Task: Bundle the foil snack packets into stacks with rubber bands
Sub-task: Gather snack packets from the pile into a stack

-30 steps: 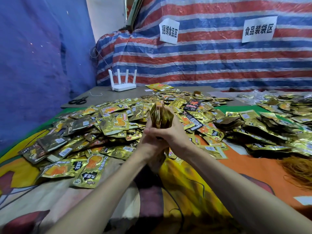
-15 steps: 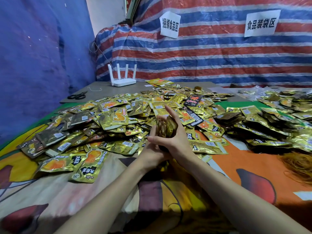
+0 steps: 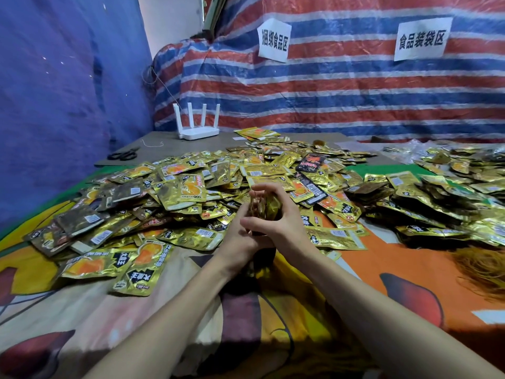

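An upright stack of gold foil snack packets (image 3: 269, 207) stands in the middle of the view, held between both hands. My left hand (image 3: 241, 236) grips its lower left side. My right hand (image 3: 278, 217) curls round the right side and top, its fingers hooked over the stack's upper edge. A thin rubber band (image 3: 257, 199) shows stretched near the top of the stack by those fingers. The lower part of the stack is hidden behind my hands.
A big heap of loose gold packets (image 3: 191, 187) covers the table beyond my hands. More packets (image 3: 451, 192) lie piled at the right. A mound of tan rubber bands (image 3: 481, 266) sits at the right edge. Scissors (image 3: 124, 154) and a white router (image 3: 198, 131) are at the back.
Both hands and the stack have dropped lower toward the table. My right hand's fingers have moved up over the top of the stack, where the rubber band now shows.
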### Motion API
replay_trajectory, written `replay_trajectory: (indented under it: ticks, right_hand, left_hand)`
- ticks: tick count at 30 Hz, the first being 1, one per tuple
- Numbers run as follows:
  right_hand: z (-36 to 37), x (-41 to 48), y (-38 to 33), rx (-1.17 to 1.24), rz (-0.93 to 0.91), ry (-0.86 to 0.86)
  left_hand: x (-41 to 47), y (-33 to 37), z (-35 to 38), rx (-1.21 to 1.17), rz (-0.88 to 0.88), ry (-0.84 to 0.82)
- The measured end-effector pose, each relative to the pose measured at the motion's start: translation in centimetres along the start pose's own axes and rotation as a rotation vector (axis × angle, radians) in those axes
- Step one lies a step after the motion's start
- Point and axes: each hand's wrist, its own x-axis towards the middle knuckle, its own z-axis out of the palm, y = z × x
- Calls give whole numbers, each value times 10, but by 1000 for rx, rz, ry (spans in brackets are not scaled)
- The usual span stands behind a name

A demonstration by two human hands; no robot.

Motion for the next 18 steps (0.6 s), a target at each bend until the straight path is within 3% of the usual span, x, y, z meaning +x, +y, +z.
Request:
replay_trajectory:
  ticks: [8, 18]
  right_hand:
    - [-5, 0, 1, 148, 89, -190]
    - [-19, -3, -7, 8, 94, -265]
  left_hand:
    - [5, 4, 8, 162, -9, 21]
    - [4, 9, 23, 161, 122, 82]
